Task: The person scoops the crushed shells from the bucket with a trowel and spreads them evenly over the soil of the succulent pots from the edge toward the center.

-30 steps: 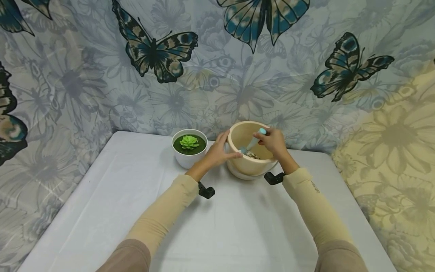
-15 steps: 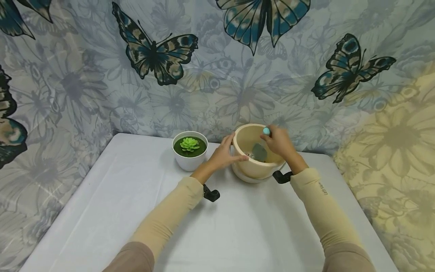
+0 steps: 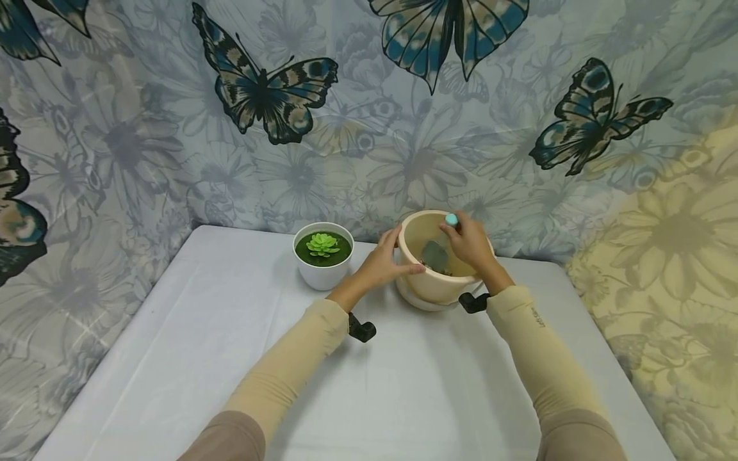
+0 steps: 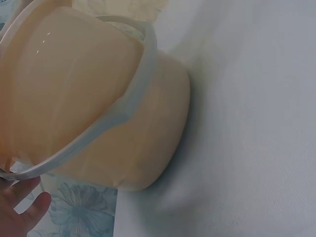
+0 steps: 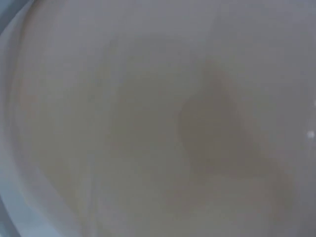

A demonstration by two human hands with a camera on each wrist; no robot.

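Observation:
A cream bucket with a light band-like handle stands at the back of the table. My left hand holds it at the near-left rim, thumb along the front. Fingertips of that hand show at the lower left of the left wrist view, touching the bucket beside the handle's end. My right hand reaches over the right rim and grips the light-blue handle of a small trowel, whose grey-blue blade points down inside. Small mottled bits lie at the bottom, mostly hidden. The right wrist view shows only the bucket's blurred wall.
A white pot with a green succulent stands left of the bucket, close to my left hand. White cloth covers the table. Behind its far edge hangs a butterfly-patterned cloth. A black camera mount sits on each wrist.
Over the second, the bucket has shifted slightly right together with my left hand. My right hand has tipped the trowel more upright, its blade turning broad side to view.

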